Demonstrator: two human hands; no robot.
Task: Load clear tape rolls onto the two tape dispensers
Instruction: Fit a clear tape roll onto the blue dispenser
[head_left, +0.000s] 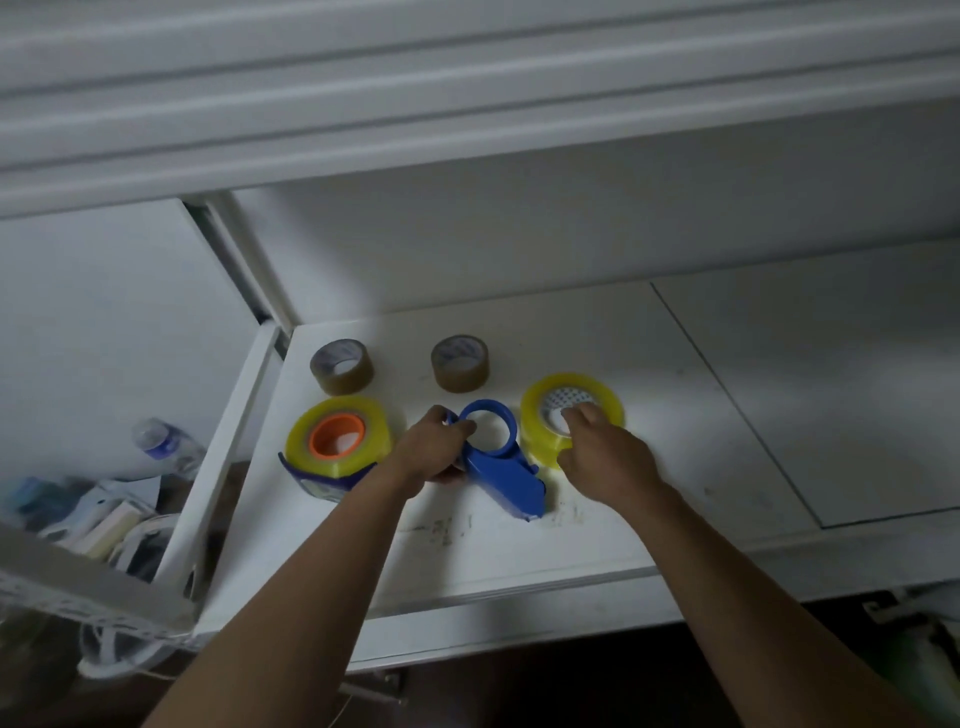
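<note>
An empty blue tape dispenser (506, 465) lies on the white tabletop (649, 415), its ring hub pointing away from me. My left hand (434, 449) grips it at the ring's left side. To its right lies a yellowish clear tape roll (535, 421); my right hand (597, 447) holds it, fingertips in its core and thumb on the near rim. On the left, a second clear roll (374, 415) with an orange hub sits on another blue dispenser (317, 483).
Two brown tape rolls (341, 365) (460, 362) stand behind the dispensers. The table's left edge drops to a cluttered shelf with a plastic bottle (163, 441) and boxes. A white wall rises behind; the tabletop stretches to the right.
</note>
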